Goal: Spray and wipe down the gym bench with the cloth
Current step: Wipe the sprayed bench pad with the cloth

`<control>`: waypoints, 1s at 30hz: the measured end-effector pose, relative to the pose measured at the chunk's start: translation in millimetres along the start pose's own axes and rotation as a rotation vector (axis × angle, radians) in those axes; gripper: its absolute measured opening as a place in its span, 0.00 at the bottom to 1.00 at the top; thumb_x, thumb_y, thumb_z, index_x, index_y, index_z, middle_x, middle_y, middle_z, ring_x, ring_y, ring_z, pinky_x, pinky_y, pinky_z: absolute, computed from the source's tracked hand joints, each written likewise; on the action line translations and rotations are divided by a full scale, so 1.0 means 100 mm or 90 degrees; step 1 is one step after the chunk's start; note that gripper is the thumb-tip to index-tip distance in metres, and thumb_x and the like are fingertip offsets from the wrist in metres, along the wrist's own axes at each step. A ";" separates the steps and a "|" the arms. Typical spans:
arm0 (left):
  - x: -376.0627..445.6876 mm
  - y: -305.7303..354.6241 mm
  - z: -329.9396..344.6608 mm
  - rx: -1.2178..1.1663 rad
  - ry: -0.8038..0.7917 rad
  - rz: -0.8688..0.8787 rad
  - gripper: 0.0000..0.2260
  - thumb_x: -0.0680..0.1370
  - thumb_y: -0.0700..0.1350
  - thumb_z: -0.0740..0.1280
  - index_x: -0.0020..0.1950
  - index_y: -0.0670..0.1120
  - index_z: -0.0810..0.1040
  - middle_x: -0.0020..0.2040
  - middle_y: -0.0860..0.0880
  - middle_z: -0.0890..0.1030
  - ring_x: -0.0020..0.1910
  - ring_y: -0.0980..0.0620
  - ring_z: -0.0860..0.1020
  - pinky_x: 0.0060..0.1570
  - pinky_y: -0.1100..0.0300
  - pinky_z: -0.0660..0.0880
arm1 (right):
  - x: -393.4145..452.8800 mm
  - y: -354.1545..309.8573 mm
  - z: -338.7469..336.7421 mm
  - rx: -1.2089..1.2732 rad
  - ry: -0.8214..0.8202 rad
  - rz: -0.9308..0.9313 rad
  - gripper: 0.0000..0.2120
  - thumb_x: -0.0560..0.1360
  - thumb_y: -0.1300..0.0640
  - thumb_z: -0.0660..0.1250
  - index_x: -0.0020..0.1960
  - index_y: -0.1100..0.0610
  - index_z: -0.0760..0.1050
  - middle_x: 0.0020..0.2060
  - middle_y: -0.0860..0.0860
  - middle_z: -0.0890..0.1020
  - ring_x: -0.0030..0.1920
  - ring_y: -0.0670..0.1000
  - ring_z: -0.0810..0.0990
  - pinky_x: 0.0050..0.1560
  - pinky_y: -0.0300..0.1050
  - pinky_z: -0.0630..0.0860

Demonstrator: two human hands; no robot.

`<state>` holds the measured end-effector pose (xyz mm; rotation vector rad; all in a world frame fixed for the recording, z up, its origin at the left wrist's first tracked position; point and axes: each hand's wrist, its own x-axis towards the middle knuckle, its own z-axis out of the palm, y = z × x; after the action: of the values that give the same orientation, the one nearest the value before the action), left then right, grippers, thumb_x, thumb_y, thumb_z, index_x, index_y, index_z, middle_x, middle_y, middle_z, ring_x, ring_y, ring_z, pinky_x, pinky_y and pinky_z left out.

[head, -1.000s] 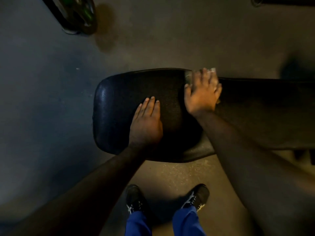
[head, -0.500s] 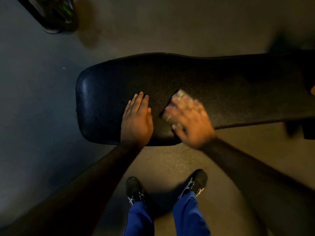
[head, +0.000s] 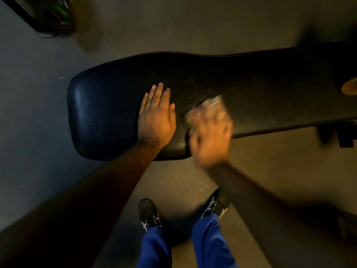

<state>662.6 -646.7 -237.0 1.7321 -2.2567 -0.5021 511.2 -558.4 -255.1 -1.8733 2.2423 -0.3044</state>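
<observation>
The black padded gym bench (head: pixel 108 113) runs from centre left to the right edge of the head view, its rounded end at the left. My left hand (head: pixel 156 118) lies flat on the pad, fingers together and stretched out, holding nothing. Just to its right my right hand (head: pixel 211 134), blurred by motion, presses a pale cloth (head: pixel 215 103) onto the pad near the bench's near edge. Only the cloth's far corner shows past my fingers. No spray bottle is in view.
My two black shoes (head: pixel 148 213) and blue trouser legs stand on the grey floor below the bench. Dark equipment with green parts (head: pixel 50 14) sits at the top left. An orange-brown object (head: pixel 350 88) shows at the right edge, and a dark bench support (head: pixel 340 134) under it.
My right hand with the cloth swept from the bench's far edge to the near edge beside my left hand and keeps rubbing there. The left hand stayed flat on the pad.
</observation>
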 end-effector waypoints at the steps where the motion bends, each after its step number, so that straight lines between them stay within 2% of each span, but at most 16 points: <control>1: 0.10 0.04 0.00 0.004 0.003 -0.010 0.21 0.83 0.47 0.56 0.75 0.42 0.66 0.77 0.42 0.63 0.78 0.45 0.58 0.77 0.50 0.53 | -0.23 -0.08 0.04 0.002 -0.051 -0.106 0.29 0.79 0.47 0.58 0.79 0.49 0.63 0.81 0.55 0.60 0.81 0.61 0.55 0.78 0.67 0.51; 3: 0.27 0.09 0.02 0.002 -0.002 -0.026 0.22 0.84 0.48 0.56 0.76 0.43 0.64 0.78 0.42 0.62 0.78 0.46 0.57 0.77 0.51 0.52 | -0.29 0.12 -0.01 0.008 -0.126 -0.283 0.28 0.79 0.46 0.61 0.79 0.48 0.65 0.81 0.53 0.61 0.81 0.58 0.55 0.78 0.65 0.51; 4: 0.32 0.09 0.06 0.005 -0.014 -0.026 0.22 0.84 0.49 0.56 0.77 0.43 0.63 0.78 0.43 0.61 0.78 0.46 0.56 0.77 0.51 0.51 | -0.12 0.33 -0.04 -0.009 -0.106 -0.320 0.28 0.79 0.46 0.60 0.78 0.48 0.66 0.80 0.53 0.62 0.81 0.58 0.56 0.78 0.65 0.52; 5: 0.34 0.08 0.12 0.024 -0.028 -0.018 0.23 0.83 0.50 0.55 0.77 0.44 0.62 0.79 0.43 0.60 0.79 0.46 0.55 0.77 0.50 0.51 | 0.13 0.52 -0.08 -0.023 -0.084 -0.291 0.27 0.78 0.46 0.59 0.77 0.48 0.67 0.80 0.54 0.62 0.81 0.59 0.57 0.77 0.66 0.54; 9: 0.33 0.07 0.23 0.125 -0.027 -0.005 0.27 0.83 0.56 0.53 0.79 0.44 0.59 0.79 0.41 0.58 0.79 0.45 0.55 0.77 0.48 0.51 | 0.87 0.63 -0.19 -0.003 -0.012 0.103 0.29 0.77 0.44 0.57 0.78 0.47 0.64 0.81 0.53 0.61 0.81 0.61 0.55 0.77 0.68 0.52; 10: 0.32 0.09 0.22 0.138 -0.027 -0.007 0.28 0.82 0.57 0.53 0.79 0.44 0.59 0.79 0.41 0.58 0.79 0.44 0.55 0.77 0.48 0.52 | 0.84 0.48 -0.16 -0.003 -0.019 0.054 0.30 0.77 0.44 0.58 0.78 0.47 0.65 0.81 0.52 0.61 0.81 0.61 0.55 0.77 0.68 0.52; 12: 0.34 0.13 0.19 0.161 -0.032 -0.012 0.29 0.82 0.58 0.53 0.79 0.43 0.58 0.79 0.40 0.58 0.79 0.43 0.55 0.77 0.47 0.52 | 0.74 0.42 -0.16 0.020 -0.110 -0.190 0.29 0.77 0.46 0.59 0.78 0.46 0.66 0.80 0.50 0.62 0.81 0.58 0.55 0.78 0.66 0.52; 14: 0.35 0.14 0.19 0.174 -0.056 -0.020 0.30 0.82 0.59 0.53 0.79 0.43 0.57 0.80 0.41 0.56 0.79 0.43 0.53 0.77 0.47 0.50 | 0.95 0.73 -0.25 -0.010 -0.177 -0.375 0.29 0.77 0.45 0.59 0.77 0.44 0.66 0.80 0.50 0.62 0.81 0.57 0.56 0.77 0.63 0.54; 15: 0.35 0.14 0.21 0.180 -0.066 -0.023 0.30 0.82 0.59 0.52 0.79 0.44 0.56 0.80 0.41 0.55 0.79 0.44 0.52 0.77 0.47 0.50 | 1.17 0.87 -0.27 -0.022 -0.156 -0.365 0.28 0.77 0.45 0.59 0.77 0.44 0.67 0.80 0.51 0.63 0.81 0.57 0.57 0.77 0.63 0.56; 18: 0.34 0.11 0.21 0.179 -0.072 -0.021 0.30 0.83 0.59 0.50 0.80 0.44 0.54 0.80 0.42 0.53 0.79 0.44 0.51 0.78 0.48 0.48 | 1.67 0.75 -0.26 -0.004 -0.059 -0.029 0.27 0.78 0.44 0.57 0.76 0.46 0.67 0.79 0.52 0.65 0.80 0.59 0.59 0.75 0.65 0.59; 19: 0.34 0.10 0.20 0.171 -0.068 -0.016 0.29 0.83 0.59 0.49 0.80 0.44 0.54 0.80 0.41 0.53 0.79 0.44 0.51 0.78 0.48 0.48 | 1.69 0.55 -0.22 -0.011 -0.056 0.002 0.27 0.78 0.43 0.57 0.76 0.46 0.66 0.78 0.51 0.65 0.80 0.59 0.58 0.75 0.65 0.58; 23: 0.33 0.10 0.19 0.161 -0.057 -0.011 0.29 0.83 0.59 0.49 0.80 0.44 0.56 0.80 0.41 0.55 0.79 0.45 0.51 0.78 0.48 0.48 | 1.79 0.67 -0.24 -0.025 -0.159 -0.307 0.27 0.79 0.43 0.57 0.77 0.44 0.64 0.79 0.49 0.65 0.79 0.56 0.60 0.74 0.62 0.61; 24: 0.34 0.10 0.18 0.160 -0.061 -0.012 0.29 0.84 0.59 0.50 0.80 0.44 0.55 0.80 0.41 0.54 0.79 0.45 0.51 0.78 0.48 0.48 | 1.92 0.84 -0.30 -0.037 -0.134 -0.277 0.26 0.79 0.43 0.57 0.76 0.45 0.65 0.78 0.50 0.67 0.79 0.56 0.61 0.74 0.62 0.62; 27: 0.36 0.13 0.17 0.164 -0.084 -0.011 0.28 0.84 0.58 0.51 0.80 0.43 0.55 0.80 0.41 0.54 0.79 0.44 0.51 0.78 0.47 0.49 | 1.95 0.96 -0.32 -0.044 -0.062 0.019 0.27 0.78 0.42 0.55 0.76 0.48 0.66 0.77 0.54 0.67 0.79 0.59 0.60 0.74 0.63 0.61; 28: 0.36 0.14 0.16 0.172 -0.086 -0.019 0.28 0.84 0.57 0.51 0.79 0.43 0.56 0.80 0.40 0.55 0.79 0.43 0.52 0.77 0.46 0.50 | 1.79 0.85 -0.30 -0.047 -0.066 0.004 0.28 0.79 0.43 0.56 0.77 0.48 0.64 0.78 0.54 0.65 0.80 0.60 0.58 0.74 0.64 0.59; 30: 0.36 0.22 0.16 0.188 -0.082 -0.035 0.27 0.83 0.54 0.54 0.78 0.41 0.59 0.78 0.38 0.58 0.78 0.40 0.55 0.77 0.45 0.52 | 1.38 0.81 -0.34 -0.021 -0.137 -0.173 0.29 0.79 0.43 0.56 0.79 0.47 0.61 0.80 0.52 0.61 0.81 0.59 0.55 0.75 0.65 0.57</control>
<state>627.6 -674.7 -242.7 1.9565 -2.4838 -0.3100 401.3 -679.7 -249.1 -2.1175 1.8679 -0.1004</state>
